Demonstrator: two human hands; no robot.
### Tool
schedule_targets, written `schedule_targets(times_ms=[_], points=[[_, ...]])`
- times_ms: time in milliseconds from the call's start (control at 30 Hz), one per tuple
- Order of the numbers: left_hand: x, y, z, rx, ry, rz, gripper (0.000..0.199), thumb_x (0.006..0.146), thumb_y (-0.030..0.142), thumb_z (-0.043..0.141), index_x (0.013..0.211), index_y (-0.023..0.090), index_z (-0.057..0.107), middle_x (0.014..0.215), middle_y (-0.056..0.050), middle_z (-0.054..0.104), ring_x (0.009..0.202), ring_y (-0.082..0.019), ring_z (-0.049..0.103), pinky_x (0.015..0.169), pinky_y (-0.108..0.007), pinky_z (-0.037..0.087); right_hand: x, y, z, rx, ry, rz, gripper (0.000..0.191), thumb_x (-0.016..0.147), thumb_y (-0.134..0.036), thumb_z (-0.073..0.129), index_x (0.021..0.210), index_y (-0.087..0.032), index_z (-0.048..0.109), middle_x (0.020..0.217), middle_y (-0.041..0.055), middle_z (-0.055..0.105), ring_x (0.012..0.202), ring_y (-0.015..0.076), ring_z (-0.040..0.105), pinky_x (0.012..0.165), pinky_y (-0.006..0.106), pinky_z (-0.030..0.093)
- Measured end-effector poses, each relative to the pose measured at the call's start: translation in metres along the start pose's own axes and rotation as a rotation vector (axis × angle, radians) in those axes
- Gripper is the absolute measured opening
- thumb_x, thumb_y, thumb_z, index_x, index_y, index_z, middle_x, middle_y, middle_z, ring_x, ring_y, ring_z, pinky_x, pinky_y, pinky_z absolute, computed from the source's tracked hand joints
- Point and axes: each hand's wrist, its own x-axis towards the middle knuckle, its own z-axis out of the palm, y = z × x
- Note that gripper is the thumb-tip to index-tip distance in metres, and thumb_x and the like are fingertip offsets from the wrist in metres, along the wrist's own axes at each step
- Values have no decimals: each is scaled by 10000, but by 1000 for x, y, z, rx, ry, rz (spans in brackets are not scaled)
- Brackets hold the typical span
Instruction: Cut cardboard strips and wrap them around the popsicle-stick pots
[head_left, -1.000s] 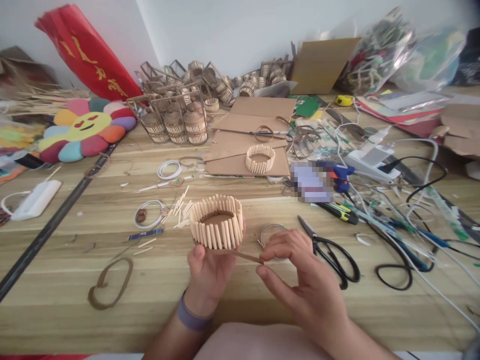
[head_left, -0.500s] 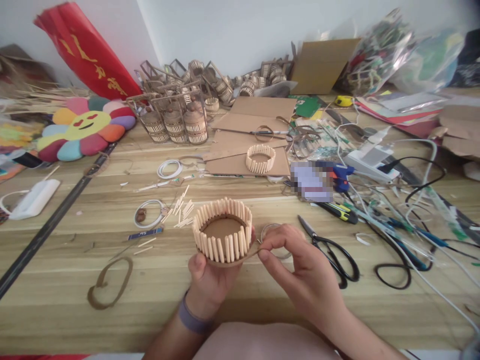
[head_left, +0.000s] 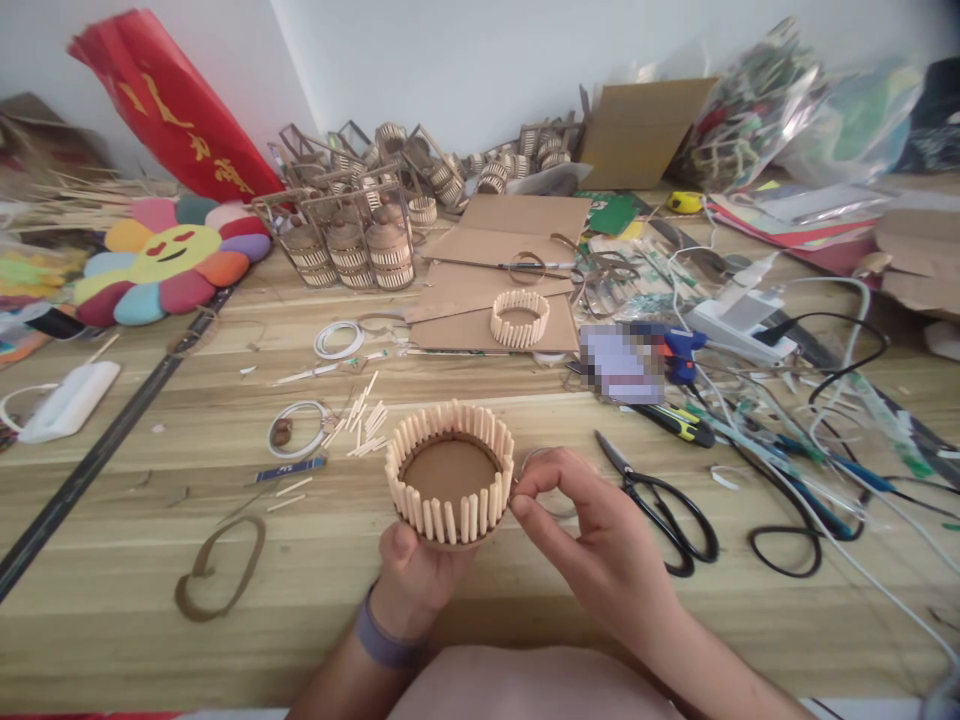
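My left hand (head_left: 420, 572) grips a small round basket (head_left: 448, 512) from below, thumb against its near side. Short pale wooden sticks stand upright around the basket's brown base, with small gaps between some of them. At the basket's right side, my right hand (head_left: 581, 530) pinches with thumb and forefinger the end of a thin brown strip that runs around the base; most of the strip is hidden by the fingers. Behind, a similar ring of sticks (head_left: 519, 318) rests on a cardboard sheet (head_left: 450, 330).
Black-handled scissors (head_left: 664, 510) lie right of my right hand, near a cutter (head_left: 679, 425) and a blue glue gun (head_left: 684, 352). Loose sticks (head_left: 364, 425) and a curled brown strip (head_left: 225, 570) lie to the left. Cables (head_left: 787, 480) tangle at the right. Finished lantern-like pieces (head_left: 345, 250) stand behind.
The basket has tilted toward me, showing more of its brown floor. The strip between basket and right hand now looks shorter, the right fingers being closer to the basket's side.
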Motion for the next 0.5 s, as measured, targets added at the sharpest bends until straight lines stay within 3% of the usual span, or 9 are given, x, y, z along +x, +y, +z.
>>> schedule_targets(times_ms=[167,300,400,500], points=[[-5,-1,-13,33,37,-40,927,540,563,867,1385,324,569,1327,-35,661,1371,-370,472,1166,-490,378,-1,3,-1,45,-34,64,160,889,-262,600,731,-245,586,700,-11,661,687,168,631,675,299,469],[-10,-4,-21,60,44,-59,954,536,614,853,1390,305,562,1321,-54,663,1388,-396,440,1171,-531,354,-1,6,-5,113,-102,175,322,868,-452,662,647,-235,577,722,22,684,735,194,643,676,313,484],[-9,-5,-16,51,10,-90,922,592,643,821,1394,275,555,1298,-85,670,1341,-395,495,1131,-549,397,2,10,-9,147,-146,261,427,820,-562,691,596,-229,546,728,29,696,744,200,646,660,309,484],[-3,-4,-1,4,-73,-132,815,669,625,788,1362,248,580,1300,-102,666,1315,-385,521,1136,-552,384,3,19,-10,145,-156,320,406,828,-586,673,654,-231,581,706,12,686,702,188,638,663,310,490]])
